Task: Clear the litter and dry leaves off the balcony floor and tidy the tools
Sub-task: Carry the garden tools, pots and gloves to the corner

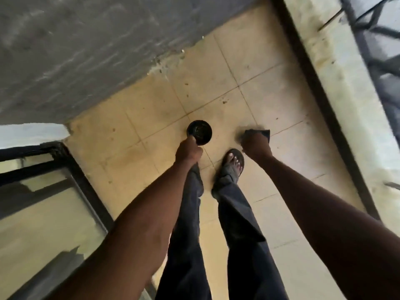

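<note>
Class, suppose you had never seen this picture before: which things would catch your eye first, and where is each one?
First, the two bare arms reaching down mid-frame: the left hand grips the rim of a round black container with debris inside, and the right hand grips a dark, blurred piece of material. Below them a sandalled foot stands on the tan tiled floor, with small specks of litter ahead.

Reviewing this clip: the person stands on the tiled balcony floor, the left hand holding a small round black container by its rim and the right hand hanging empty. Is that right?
Not quite. The head view shows the right hand is not empty: it grips a dark flat piece, perhaps cloth or plastic, too blurred to name. The rest holds: the left hand holds the small round black container by its rim, above the tiled floor.
</note>
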The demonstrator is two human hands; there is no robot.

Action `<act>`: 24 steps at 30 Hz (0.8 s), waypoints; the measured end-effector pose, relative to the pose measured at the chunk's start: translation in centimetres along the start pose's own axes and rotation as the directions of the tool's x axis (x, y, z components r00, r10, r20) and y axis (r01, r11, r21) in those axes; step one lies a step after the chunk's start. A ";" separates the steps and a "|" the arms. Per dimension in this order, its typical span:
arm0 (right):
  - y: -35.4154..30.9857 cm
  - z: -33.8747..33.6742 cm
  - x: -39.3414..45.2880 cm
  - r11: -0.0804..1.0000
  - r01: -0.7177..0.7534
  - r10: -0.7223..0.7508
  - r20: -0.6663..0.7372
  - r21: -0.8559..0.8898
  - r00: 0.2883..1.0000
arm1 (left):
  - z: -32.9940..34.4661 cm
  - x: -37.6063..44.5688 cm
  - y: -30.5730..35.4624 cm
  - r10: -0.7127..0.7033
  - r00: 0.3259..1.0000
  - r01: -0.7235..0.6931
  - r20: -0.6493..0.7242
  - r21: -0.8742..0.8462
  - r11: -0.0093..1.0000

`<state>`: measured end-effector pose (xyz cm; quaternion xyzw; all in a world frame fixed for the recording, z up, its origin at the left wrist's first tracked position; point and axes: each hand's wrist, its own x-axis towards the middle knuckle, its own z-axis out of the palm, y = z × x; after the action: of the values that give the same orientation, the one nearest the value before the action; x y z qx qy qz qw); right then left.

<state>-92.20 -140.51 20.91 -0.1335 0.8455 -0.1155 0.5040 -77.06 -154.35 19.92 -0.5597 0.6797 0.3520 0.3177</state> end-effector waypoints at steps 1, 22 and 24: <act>0.9 1.7 3.0 0.998 -0.052 0.053 -0.021 0.037 0.998 | 1.5 3.6 -0.1 -0.001 1.000 0.002 -0.029 0.022 1.000; 14.1 10.0 13.6 -0.278 -0.220 0.702 0.354 0.935 0.618 | 14.0 19.0 2.9 -0.107 0.993 0.068 -0.048 -0.504 0.861; 15.5 8.9 14.4 -0.558 -0.156 0.599 0.526 0.815 0.604 | 14.9 19.1 4.2 -0.066 0.996 0.029 -0.057 -0.493 0.869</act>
<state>-92.63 -131.43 -0.17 0.7038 0.4171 -0.5142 0.2573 -83.88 -151.67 -3.55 -0.6509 0.5647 0.4850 0.1488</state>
